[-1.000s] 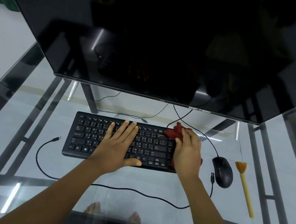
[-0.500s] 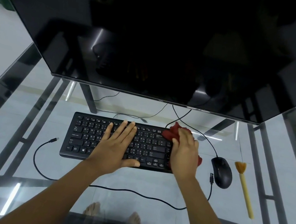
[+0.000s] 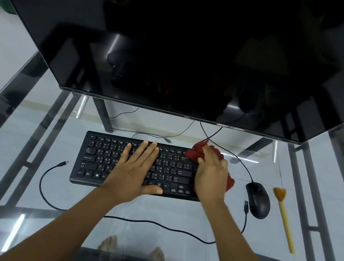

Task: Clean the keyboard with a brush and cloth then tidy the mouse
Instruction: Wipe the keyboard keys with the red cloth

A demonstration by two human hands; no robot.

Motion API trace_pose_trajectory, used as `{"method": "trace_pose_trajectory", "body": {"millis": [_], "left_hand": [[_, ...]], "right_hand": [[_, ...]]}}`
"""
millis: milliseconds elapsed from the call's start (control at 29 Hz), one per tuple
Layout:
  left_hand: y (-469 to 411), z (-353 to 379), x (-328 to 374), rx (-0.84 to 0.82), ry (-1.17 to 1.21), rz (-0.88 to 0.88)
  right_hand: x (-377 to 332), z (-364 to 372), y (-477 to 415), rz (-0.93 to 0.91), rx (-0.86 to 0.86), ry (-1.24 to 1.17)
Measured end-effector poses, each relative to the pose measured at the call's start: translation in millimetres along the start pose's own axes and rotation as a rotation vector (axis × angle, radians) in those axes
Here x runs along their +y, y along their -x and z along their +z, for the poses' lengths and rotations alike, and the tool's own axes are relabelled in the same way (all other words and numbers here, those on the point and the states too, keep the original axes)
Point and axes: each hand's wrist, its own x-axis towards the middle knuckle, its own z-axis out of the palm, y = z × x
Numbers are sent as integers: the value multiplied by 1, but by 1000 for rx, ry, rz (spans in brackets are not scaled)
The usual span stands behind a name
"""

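Observation:
A black keyboard point(image 3: 99, 159) lies on the glass desk point(image 3: 10, 128) below the monitor. My left hand point(image 3: 136, 169) rests flat on its middle keys with fingers straight. My right hand point(image 3: 212, 176) presses a red cloth point(image 3: 194, 152) onto the keyboard's right end; the cloth shows above the fingers and beside the wrist. A black mouse point(image 3: 258, 199) sits right of the keyboard. A yellow-handled brush point(image 3: 285, 218) lies right of the mouse, bristles pointing away from me.
A large dark monitor point(image 3: 178, 53) overhangs the back of the desk. A black cable point(image 3: 49, 201) with a loose USB plug loops in front of the keyboard. The mouse cable point(image 3: 240, 161) runs back under the monitor. Bare feet show through the glass.
My right hand and the red cloth have shifted a little on the keyboard's right end. My left hand stays flat on the keys.

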Motion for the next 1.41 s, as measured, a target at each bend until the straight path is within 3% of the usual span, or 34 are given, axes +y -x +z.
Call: {"method": "trace_pose_trajectory", "body": {"millis": [172,241,345,448,586,724,897,966,1104,1242,1414], "left_hand": [[0,4,-1,19,14,12],[-1,3,-1,10,18,10],[-1,0,0,-8,-11,2],[1,0,0,-10,-5,-7],[0,2,1,-4,12,-2],[-1,0,0,-17,17,-1],[0,0,0,-22,14,-8],[0,0,0,-10,10,-11],[0,2,0,-14,12,-6],[-1,1,-1,-16,19,-11],[-1,1,-1,-22,21,-12]], "right_hand": [[-32,21,58,-356,-155,3],[-17,12,62,-460,-142,48],[17,-14,50,-279,-10,76],[20,-17,53,-109,-13,38],[-5,-1,82,-256,-175,28],[28,-15,75,-412,-331,99],[55,-36,73,-261,-111,75],[35,-28,85,-231,-141,17],[14,-14,99,-360,-254,40],[46,-31,97,-146,-120,105],[54,-30,80,-200,-66,192]]}}
